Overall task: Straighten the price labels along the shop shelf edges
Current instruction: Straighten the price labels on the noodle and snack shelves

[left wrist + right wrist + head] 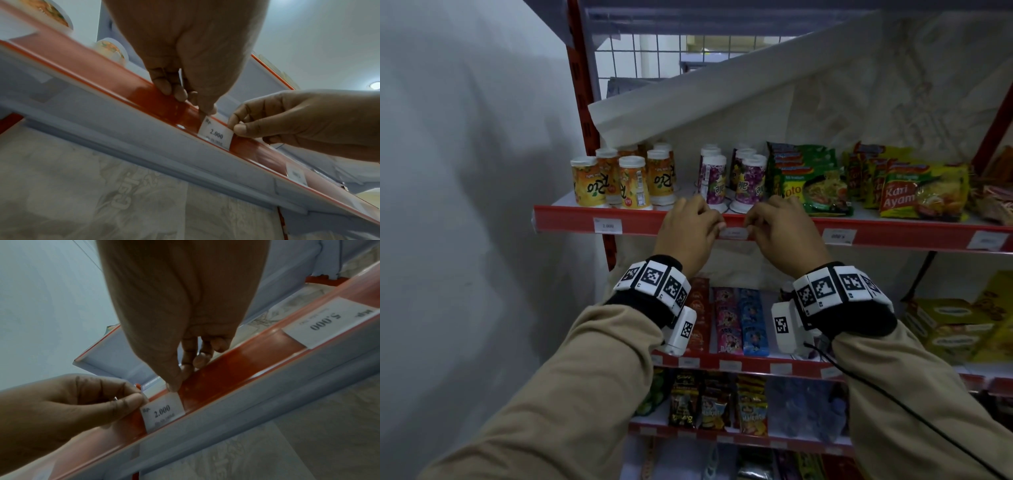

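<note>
Both hands at label edges

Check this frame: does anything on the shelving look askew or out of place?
Yes. The 5.000 price label right of the hands reads upside down in its red shelf strip, unlike the 2.000 label at left. The drink cups also stand inverted. Both hands, left hand and right hand, pinch the middle 2.000 label.

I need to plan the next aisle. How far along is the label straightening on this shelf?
Done, apparently: the white 2.000 label at the left sits level. In hand: left hand and right hand pinch the middle white 2.000 label. Left: the upside-down 5.000 label to the right.
</note>
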`<state>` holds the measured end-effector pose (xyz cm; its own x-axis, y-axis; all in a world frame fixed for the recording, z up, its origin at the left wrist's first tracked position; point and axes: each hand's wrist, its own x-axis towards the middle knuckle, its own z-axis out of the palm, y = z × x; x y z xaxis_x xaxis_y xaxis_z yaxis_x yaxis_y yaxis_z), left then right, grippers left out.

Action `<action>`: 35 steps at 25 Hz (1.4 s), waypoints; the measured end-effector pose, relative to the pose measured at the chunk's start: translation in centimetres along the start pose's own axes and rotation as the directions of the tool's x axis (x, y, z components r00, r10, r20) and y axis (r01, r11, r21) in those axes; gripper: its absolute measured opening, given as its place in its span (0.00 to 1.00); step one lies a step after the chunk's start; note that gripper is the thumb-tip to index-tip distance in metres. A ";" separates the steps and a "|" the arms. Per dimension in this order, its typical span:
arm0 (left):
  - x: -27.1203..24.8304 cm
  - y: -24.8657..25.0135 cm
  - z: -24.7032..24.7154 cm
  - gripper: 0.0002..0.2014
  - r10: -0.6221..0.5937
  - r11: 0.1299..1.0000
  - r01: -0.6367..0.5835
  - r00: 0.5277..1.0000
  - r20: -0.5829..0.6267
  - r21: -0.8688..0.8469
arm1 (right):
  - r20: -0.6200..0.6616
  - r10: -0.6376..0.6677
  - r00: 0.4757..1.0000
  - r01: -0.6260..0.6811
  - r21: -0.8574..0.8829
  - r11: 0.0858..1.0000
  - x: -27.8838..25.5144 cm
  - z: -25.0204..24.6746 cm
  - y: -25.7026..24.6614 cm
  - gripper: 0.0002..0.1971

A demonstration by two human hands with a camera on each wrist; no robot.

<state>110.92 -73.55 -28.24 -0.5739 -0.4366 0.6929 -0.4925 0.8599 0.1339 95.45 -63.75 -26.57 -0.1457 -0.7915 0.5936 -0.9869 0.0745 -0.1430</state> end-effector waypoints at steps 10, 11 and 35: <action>0.2 -0.1 -0.6 0.06 0.075 0.990 -0.071 0.997 -0.031 0.120 | -0.188 -0.009 0.982 0.000 -0.050 0.999 -2.2 -1.0 2.5 0.11; 0.1 0.0 -0.6 0.06 0.075 0.987 -0.067 0.996 -0.045 0.149 | -0.196 0.005 0.981 -0.019 -0.072 0.997 -2.7 -1.4 3.1 0.12; 2.9 13.6 5.6 0.07 0.079 0.996 -0.076 0.993 -0.086 0.035 | -0.138 -0.004 0.990 -0.015 -0.136 0.991 -5.2 -3.5 9.9 0.10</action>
<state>98.88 -64.57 -28.32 -0.5529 -0.3430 0.7594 -0.4699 0.8810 0.0558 86.17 -56.78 -28.25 -0.1496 -0.7007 0.6976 -0.9848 0.1682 -0.0423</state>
